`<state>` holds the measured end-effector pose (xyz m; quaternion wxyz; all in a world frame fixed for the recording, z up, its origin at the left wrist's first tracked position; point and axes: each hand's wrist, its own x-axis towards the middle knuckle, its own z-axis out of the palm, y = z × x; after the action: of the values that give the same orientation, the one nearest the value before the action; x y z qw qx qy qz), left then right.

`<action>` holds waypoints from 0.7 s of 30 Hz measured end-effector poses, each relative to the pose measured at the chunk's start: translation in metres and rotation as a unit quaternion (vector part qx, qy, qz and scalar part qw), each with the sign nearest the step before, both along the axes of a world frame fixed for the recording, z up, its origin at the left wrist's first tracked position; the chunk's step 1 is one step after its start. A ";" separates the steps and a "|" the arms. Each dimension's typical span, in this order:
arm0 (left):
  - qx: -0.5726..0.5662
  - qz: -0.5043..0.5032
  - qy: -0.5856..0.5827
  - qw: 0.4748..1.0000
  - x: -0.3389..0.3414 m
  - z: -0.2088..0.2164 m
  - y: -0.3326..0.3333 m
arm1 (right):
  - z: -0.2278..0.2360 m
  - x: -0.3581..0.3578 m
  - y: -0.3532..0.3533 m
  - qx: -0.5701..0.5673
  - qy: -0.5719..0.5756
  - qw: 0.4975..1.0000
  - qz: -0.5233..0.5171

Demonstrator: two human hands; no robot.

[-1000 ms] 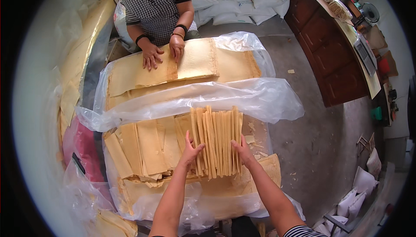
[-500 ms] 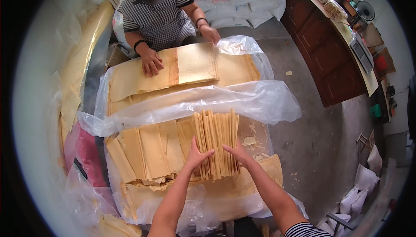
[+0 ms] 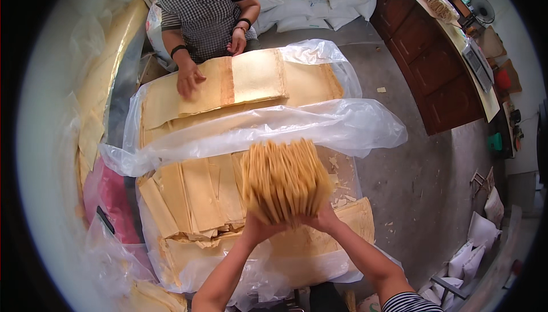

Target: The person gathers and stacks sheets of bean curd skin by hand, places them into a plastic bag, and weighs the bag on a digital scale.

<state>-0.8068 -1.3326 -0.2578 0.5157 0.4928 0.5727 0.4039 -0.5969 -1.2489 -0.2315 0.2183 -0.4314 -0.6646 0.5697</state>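
A thick bundle of folded yellow sheets (image 3: 285, 183), thin and brittle-looking like dried tofu skin, is held up over the near table and smeared by motion. My left hand (image 3: 261, 229) grips its lower left, and my right hand (image 3: 322, 219) its lower right; the bundle hides most of the fingers. Left of it lies a row of flat folded sheets (image 3: 200, 195), overlapping one another. Under my forearms a wider pile of sheets (image 3: 357, 221) spreads along the table's near side, partly covered by clear plastic film (image 3: 257, 266).
Across from me a person (image 3: 205, 21) reaches one hand over large layered sheets (image 3: 257, 78). Crumpled plastic film (image 3: 274, 126) runs between both work areas. White sacks (image 3: 308, 1) are stacked behind, a brown cabinet (image 3: 428, 67) stands right, and broken flakes (image 3: 342, 201) lie beside the bundle.
The bundle has gone from upright between my spread hands to lifted and tilted, my hands now lower on it. The other person's right-side hand has drawn back from the sheets.
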 end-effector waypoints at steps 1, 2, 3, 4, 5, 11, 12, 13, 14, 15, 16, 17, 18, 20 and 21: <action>-0.017 -0.084 0.097 0.992 -0.002 0.006 -0.012 | 0.012 0.006 -0.001 0.193 -0.098 0.973 0.073; 0.104 -0.089 0.265 0.955 0.005 0.002 -0.012 | -0.025 0.025 -0.011 0.248 -0.110 0.960 0.075; 0.212 -0.087 0.427 0.874 0.006 -0.013 -0.020 | -0.045 0.026 -0.014 0.249 -0.108 0.960 0.074; 0.024 -0.008 0.202 0.979 -0.016 -0.096 -0.062 | -0.053 0.008 -0.021 0.227 -0.034 0.972 0.050; 0.026 -0.014 0.188 0.982 -0.002 -0.102 -0.056 | -0.063 0.021 -0.020 0.204 0.002 0.979 0.016; 0.259 -0.046 0.519 0.813 0.014 -0.072 -0.021 | -0.058 0.002 -0.002 0.316 -0.074 0.945 0.043; 0.255 -0.048 0.519 0.815 0.014 -0.060 -0.013 | -0.049 -0.002 0.002 0.280 -0.065 0.957 0.028; 0.195 -0.020 0.387 0.901 0.013 -0.036 -0.001 | -0.046 -0.005 0.008 0.245 -0.054 0.968 0.012; 0.132 0.009 0.242 0.961 0.013 -0.007 0.010 | -0.045 -0.003 0.013 0.245 -0.054 0.968 0.012; 0.131 0.008 0.241 0.961 0.017 0.027 0.020 | -0.044 0.004 0.018 0.096 0.043 0.994 -0.031; 0.111 0.040 0.218 0.969 0.022 0.069 0.028 | -0.040 0.014 0.022 -0.056 0.140 0.986 -0.072; 0.093 0.072 0.196 0.974 0.025 0.099 0.031 | -0.031 0.028 0.026 -0.183 0.229 0.953 -0.077; 0.105 0.001 0.244 0.964 0.016 0.107 0.028 | -0.033 0.032 0.023 -0.255 0.296 0.914 -0.111; 0.087 -0.042 0.299 0.949 0.008 0.117 0.022 | -0.038 0.033 0.010 -0.367 0.378 0.837 -0.149; 0.068 -0.088 0.344 0.932 0.008 0.119 0.021 | -0.045 0.039 -0.004 -0.409 0.386 0.812 -0.158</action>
<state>-0.7989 -1.3118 -0.1386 0.2858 0.6837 0.6408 0.2005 -0.5580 -1.2532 -0.2766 0.3471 -0.3246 -0.1538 0.8663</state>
